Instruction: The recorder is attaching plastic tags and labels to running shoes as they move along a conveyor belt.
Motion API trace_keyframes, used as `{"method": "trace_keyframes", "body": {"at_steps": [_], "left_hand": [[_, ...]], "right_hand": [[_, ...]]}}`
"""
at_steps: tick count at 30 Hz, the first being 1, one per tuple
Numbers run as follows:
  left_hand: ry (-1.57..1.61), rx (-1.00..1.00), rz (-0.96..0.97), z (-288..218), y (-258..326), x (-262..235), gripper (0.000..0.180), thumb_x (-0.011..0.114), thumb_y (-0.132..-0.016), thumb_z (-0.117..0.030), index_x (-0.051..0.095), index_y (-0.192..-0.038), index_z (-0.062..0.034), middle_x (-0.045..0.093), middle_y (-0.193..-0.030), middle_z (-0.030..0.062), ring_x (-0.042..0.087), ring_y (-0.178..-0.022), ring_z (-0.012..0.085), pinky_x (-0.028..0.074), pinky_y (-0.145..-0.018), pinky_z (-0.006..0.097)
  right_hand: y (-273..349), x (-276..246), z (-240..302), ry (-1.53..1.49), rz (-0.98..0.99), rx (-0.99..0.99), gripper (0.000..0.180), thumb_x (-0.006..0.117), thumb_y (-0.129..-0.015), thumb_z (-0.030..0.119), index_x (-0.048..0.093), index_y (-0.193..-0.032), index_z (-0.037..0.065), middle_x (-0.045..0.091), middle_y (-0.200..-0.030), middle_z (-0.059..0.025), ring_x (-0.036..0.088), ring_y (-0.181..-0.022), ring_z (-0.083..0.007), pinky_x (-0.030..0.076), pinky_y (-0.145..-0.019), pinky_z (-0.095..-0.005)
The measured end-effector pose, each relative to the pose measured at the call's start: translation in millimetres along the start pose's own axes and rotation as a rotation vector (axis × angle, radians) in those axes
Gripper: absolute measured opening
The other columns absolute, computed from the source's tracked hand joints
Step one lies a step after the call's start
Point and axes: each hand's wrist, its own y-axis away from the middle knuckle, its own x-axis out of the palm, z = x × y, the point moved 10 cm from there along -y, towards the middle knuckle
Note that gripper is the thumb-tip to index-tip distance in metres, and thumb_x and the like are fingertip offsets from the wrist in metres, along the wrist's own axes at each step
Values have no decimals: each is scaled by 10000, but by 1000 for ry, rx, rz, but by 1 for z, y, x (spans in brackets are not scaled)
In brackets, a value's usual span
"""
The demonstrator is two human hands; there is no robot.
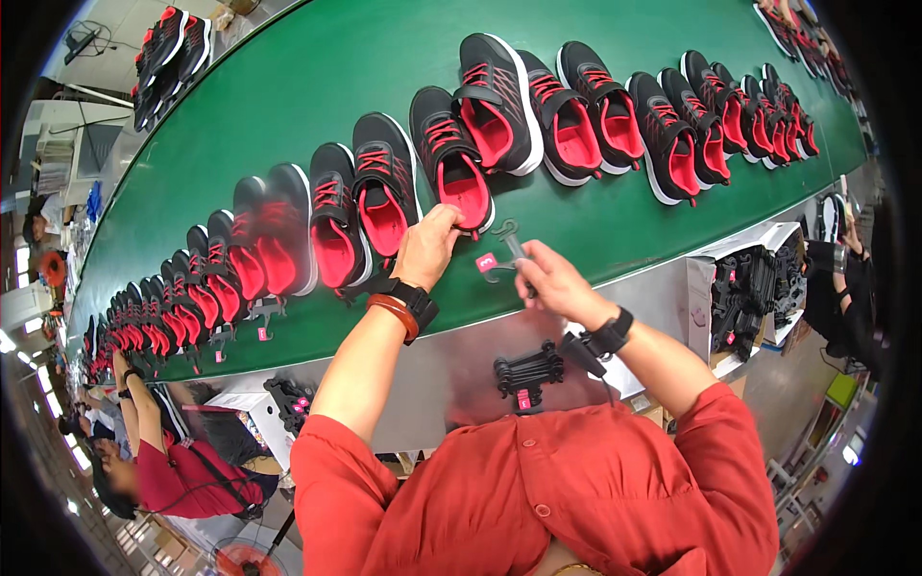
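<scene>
Okay, head view: left hand grips black mesh sneaker with red lining by its heel, toe pointing away beyond fingers; right hand clutches dark plastic hook-ended hanger, projecting toward that heel; glossy green tabletop beneath; maroon-shirted co-worker far left.

Past the row of shoes, the green table has a wide open part where a hand could pass. The shoes sit close, many touching, so they block the way across. The left hand is at the back of one shoe. The right hand and its black hanger fill the spot just beside it. Right of that, an open green strip runs along the near edge, with a white box beyond.
</scene>
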Motion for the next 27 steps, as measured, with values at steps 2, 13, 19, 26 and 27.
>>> {"method": "trace_keyframes", "body": {"at_steps": [2, 13, 19, 26, 27], "left_hand": [[2, 7, 1, 1, 0, -1, 229, 647, -759, 60, 588, -973, 2, 635, -1008, 152, 631, -945, 348, 517, -805, 366], [-143, 66, 94, 0, -9, -4, 198, 652, -785, -24, 556, -957, -46, 617, -938, 129, 614, -881, 359, 510, -717, 425], [-362, 280, 229, -38, 7, 11, 407, 566, -814, -31, 539, -1197, -164, 563, -1088, 105, 642, -913, 312, 547, -707, 421], [-487, 129, 245, -20, 15, 14, 549, 615, -799, -73, 511, -1321, -204, 588, -947, 119, 660, -753, 316, 535, -617, 425], [-513, 48, 268, -22, 13, 12, 513, 598, -816, -73, 525, -1310, -192, 593, -936, 117, 658, -774, 318, 536, -623, 422]], "right_hand": [[-6, 14, -6, -9, -20, 5, 190, 436, -1017, 214, 437, -1080, 35, 564, -692, -26, 531, -546, -96, 445, -526, -249], [-27, 53, 19, 381, -16, -236, 269, 455, -1001, 244, 401, -881, 9, 548, -554, -119, 560, -508, -257, 432, -529, -381], [-29, 33, 13, 309, 200, -62, 284, 469, -992, 295, 506, -888, 33, 584, -583, -55, 567, -534, -168, 445, -548, -337], [-34, -6, 131, 921, -194, -815, 249, 604, -874, 136, 571, -1102, 41, 639, -909, -128, 617, -780, -328, 509, -665, -386], [-27, -16, 159, 961, -305, -867, 342, 657, -825, 90, 555, -1148, 39, 625, -1003, -132, 601, -843, -363, 510, -699, -397]]}}
